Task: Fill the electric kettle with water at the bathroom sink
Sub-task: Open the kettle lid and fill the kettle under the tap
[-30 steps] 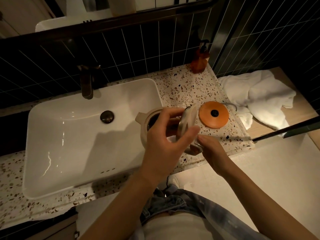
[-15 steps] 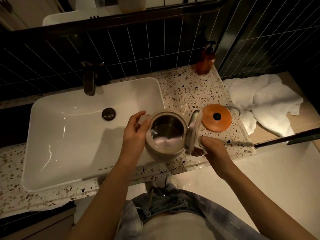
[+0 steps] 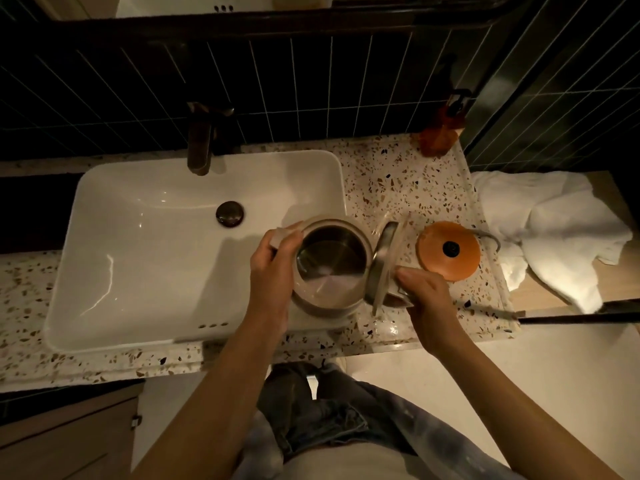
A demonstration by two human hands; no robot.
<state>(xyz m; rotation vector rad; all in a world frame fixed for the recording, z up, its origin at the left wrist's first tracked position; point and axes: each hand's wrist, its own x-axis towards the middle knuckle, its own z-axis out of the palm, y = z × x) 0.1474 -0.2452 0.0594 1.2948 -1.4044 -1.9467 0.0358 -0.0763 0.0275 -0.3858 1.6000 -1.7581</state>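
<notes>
The beige electric kettle (image 3: 329, 261) is held upright over the right end of the white sink (image 3: 145, 271), its hinged lid (image 3: 384, 261) swung open to the right and the steel inside bare. My left hand (image 3: 273, 271) cups the kettle's left side near the spout. My right hand (image 3: 426, 292) grips the handle on the right, below the lid. The dark tap (image 3: 202, 140) stands at the back of the sink, off to the left of the kettle. No water runs from it.
The orange kettle base (image 3: 448, 251) with its cord lies on the terrazzo counter (image 3: 398, 178) just right of the kettle. An amber soap dispenser (image 3: 440, 133) stands in the back corner. A white towel (image 3: 554, 230) is heaped on the wooden ledge to the right. The drain plug (image 3: 229, 213) sits mid-sink.
The lid has gone from nearly shut under my left hand to fully open. My left hand moved from the lid to the kettle's left side; the kettle edged left over the sink rim.
</notes>
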